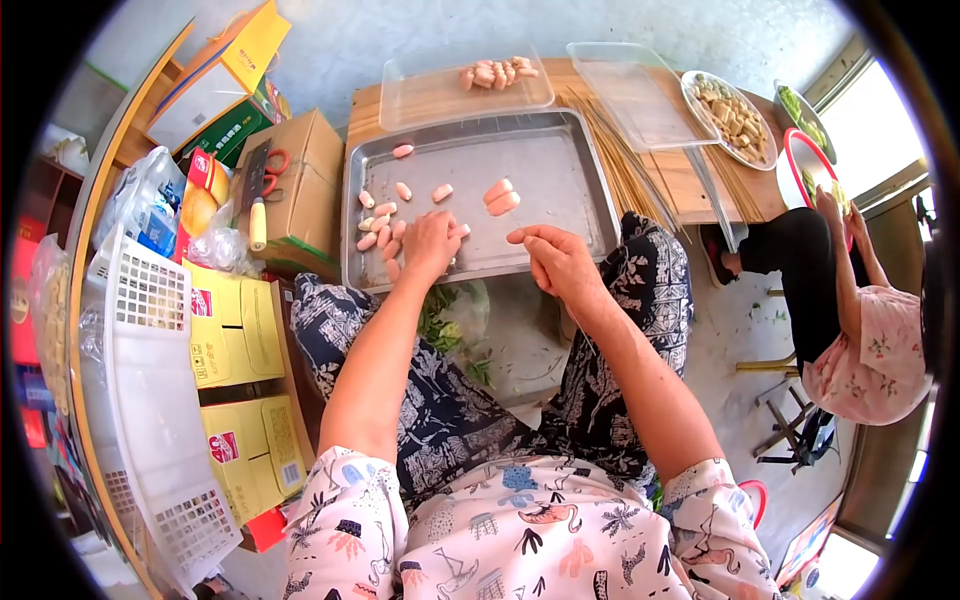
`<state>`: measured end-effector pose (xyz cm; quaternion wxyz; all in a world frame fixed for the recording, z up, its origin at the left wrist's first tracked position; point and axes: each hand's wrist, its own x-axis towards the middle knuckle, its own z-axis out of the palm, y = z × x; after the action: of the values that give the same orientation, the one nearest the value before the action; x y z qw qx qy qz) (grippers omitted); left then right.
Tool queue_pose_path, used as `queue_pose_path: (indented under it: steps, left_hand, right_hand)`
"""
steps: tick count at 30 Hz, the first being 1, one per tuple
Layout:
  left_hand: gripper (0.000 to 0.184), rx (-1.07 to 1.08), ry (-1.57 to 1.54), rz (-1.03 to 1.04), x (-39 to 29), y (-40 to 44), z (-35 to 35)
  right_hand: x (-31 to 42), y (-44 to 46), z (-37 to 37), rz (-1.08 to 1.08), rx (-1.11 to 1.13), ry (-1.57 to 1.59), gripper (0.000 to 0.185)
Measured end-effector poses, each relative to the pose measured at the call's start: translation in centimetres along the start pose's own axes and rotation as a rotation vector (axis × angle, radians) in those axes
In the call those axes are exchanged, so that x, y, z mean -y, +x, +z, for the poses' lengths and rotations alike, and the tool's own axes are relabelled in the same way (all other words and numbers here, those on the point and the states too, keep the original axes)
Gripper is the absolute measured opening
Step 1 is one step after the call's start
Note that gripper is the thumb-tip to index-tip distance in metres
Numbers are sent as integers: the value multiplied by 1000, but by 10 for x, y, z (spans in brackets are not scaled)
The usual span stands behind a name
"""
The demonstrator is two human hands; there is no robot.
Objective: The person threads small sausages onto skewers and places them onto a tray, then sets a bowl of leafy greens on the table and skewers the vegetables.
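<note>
In a shallow metal tray (500,140) lie several small pink sausage pieces (384,225), mostly at its left side. My left hand (430,245) is closed over that group, with a sausage piece (461,231) showing at its fingertips. My right hand (558,262) is held closed above the tray's front edge, thumb and forefinger pinched. A thin line like a bamboo skewer shows just below it, mostly hidden by the hand. Between and beyond my hands, a few sausage pieces (501,197) lie side by side in the tray.
Behind the tray, a clear plastic container (420,95) holds more sausages (498,72). Bamboo skewers (615,140) lie to its right, near an empty clear container (635,90) and a plate of food (738,118). Cardboard boxes stand left. At right, another person (870,350) handles greens over a bowl.
</note>
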<state>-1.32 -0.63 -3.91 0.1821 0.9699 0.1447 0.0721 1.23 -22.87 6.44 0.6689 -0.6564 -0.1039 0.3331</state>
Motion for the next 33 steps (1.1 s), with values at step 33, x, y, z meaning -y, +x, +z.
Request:
queue_pose_path:
  steps: [33]
  left_hand:
    - [27, 254, -1677, -381, 12, 8, -40]
  right_hand:
    - [-4, 2, 15, 53, 141, -192, 23]
